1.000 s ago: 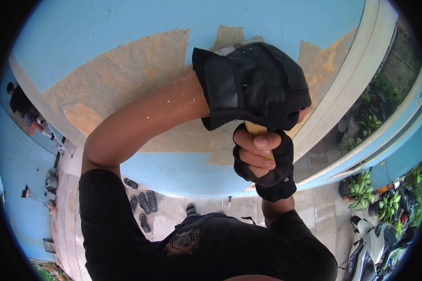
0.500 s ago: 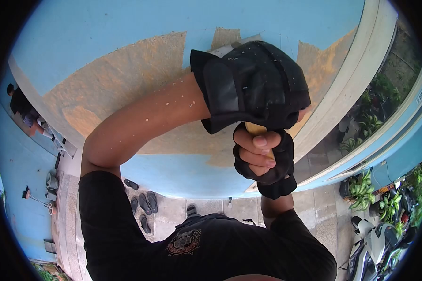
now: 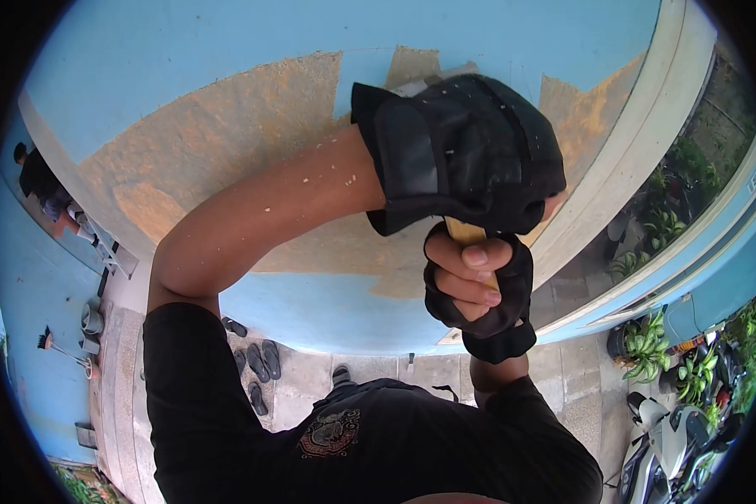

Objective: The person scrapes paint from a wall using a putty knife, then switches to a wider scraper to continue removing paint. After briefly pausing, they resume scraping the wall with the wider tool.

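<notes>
A scraper with a pale wooden handle (image 3: pixel 464 230) is held against the painted wall (image 3: pixel 554 38). My left hand (image 3: pixel 470 155), in a black fingerless glove dusted with flakes, is closed round the upper part of the tool and hides most of it. Below it, my right hand (image 3: pixel 477 281), gloved the same way, has its fingers wrapped round the lower handle. A grey flat edge shows just beyond the left glove, at the boundary of the blue paint and a bare brownish patch (image 3: pixel 252 109). Pale flakes stick to my left forearm.
At the far left a person (image 3: pixel 38 176) in dark clothes is by a stepladder (image 3: pixel 109 248). Several sandals (image 3: pixel 269 359) lie on the paved floor (image 3: pixel 302 391) near the wall's foot. Potted plants (image 3: pixel 647 349) and a motorbike (image 3: pixel 668 437) stand at the right.
Both hands and the scraper have shifted slightly right in view, with the grip the same. The wall has shifted slightly right too.
</notes>
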The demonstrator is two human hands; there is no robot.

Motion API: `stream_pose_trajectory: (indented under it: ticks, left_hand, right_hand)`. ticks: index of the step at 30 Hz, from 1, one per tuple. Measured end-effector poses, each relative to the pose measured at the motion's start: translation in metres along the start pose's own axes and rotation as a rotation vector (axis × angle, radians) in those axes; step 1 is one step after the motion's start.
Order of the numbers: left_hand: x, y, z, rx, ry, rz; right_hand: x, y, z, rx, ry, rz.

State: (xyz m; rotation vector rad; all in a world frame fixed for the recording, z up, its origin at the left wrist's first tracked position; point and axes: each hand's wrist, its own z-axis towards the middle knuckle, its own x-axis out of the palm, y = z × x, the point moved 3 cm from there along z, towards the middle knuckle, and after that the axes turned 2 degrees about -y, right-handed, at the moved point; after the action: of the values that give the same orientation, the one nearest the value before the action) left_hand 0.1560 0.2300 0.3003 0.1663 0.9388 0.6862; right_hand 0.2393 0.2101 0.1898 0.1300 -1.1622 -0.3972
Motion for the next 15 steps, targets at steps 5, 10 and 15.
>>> stream_pose_trajectory:
  ticks: [5,10,15]
  left_hand:
    - [0.007,0.000,-0.002,-0.108,0.158,-0.210]
    - [0.006,0.003,-0.009,-0.120,-0.039,-0.356]
    - [0.012,0.003,-0.015,-0.111,0.166,-0.293]
  right_hand:
    - [0.001,-0.004,-0.004,-0.057,-0.121,0.029]
    - [0.000,-0.003,-0.003,-0.046,-0.104,0.018]
    - [-0.004,-0.006,-0.007,-0.056,-0.096,-0.001]
